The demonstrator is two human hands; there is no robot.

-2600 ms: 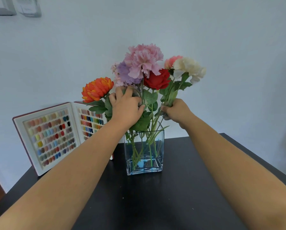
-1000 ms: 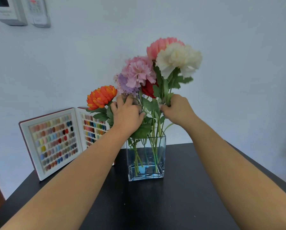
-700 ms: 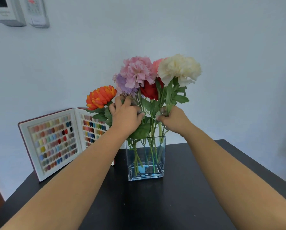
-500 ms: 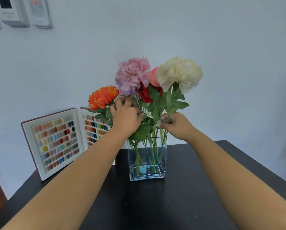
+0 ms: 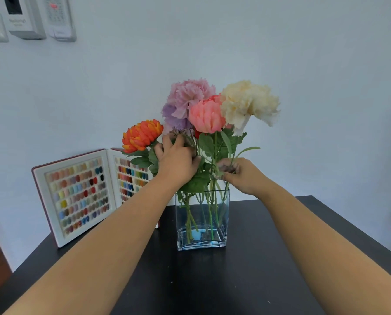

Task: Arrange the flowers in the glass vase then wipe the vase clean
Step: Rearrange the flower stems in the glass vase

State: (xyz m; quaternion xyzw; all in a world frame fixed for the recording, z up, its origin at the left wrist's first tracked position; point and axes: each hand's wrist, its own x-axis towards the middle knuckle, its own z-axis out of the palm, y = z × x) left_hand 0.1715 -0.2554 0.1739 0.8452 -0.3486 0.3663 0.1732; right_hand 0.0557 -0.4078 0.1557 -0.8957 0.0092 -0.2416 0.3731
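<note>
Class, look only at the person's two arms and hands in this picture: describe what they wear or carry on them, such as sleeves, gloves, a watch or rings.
Both forearms are bare as far as the frame shows them: no sleeves in view. The left hand and right hand wear no gloves, and no watch, bracelet or ring is visible on either.

Table (image 5: 246, 280) in front and right of the vase (image 5: 202, 223) lies bare; a swatch case (image 5: 76, 194) blocks the left; wall close behind.

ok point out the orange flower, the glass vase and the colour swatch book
orange flower (image 5: 142, 135), head view, middle of the bloom
glass vase (image 5: 202, 241), head view, front wall near the base
colour swatch book (image 5: 76, 192), head view, left page
</note>
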